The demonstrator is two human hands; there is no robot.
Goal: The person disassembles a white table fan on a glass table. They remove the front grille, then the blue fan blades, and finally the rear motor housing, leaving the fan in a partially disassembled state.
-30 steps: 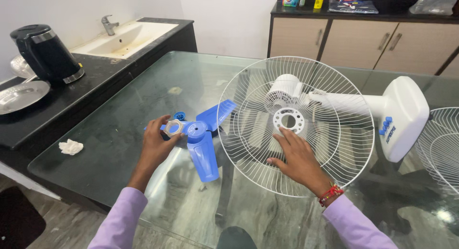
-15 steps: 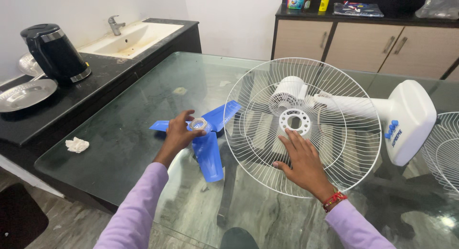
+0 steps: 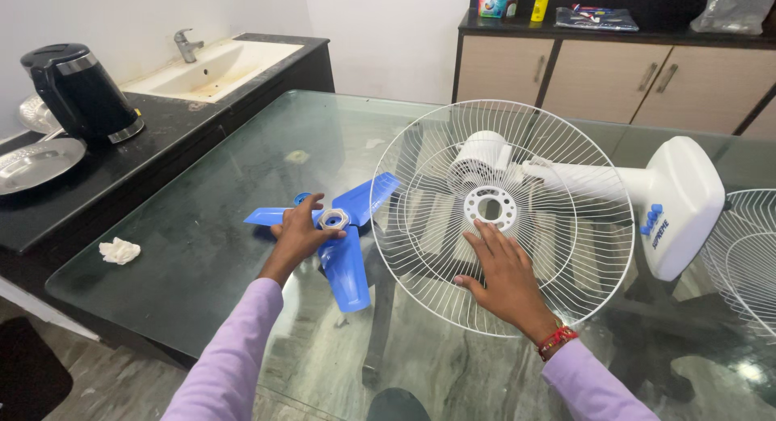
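Covering the blue fan blade hub, left hand grips a nut.

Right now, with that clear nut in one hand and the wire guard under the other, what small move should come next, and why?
Probably carry the clear nut over to the guard's centre hole. The left hand holds it above the blue blade, and the right hand lies flat on the white guard.

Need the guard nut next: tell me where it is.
Left of centre in the head view: the clear nut is in the left hand, over the blue blade, beside the white guard.
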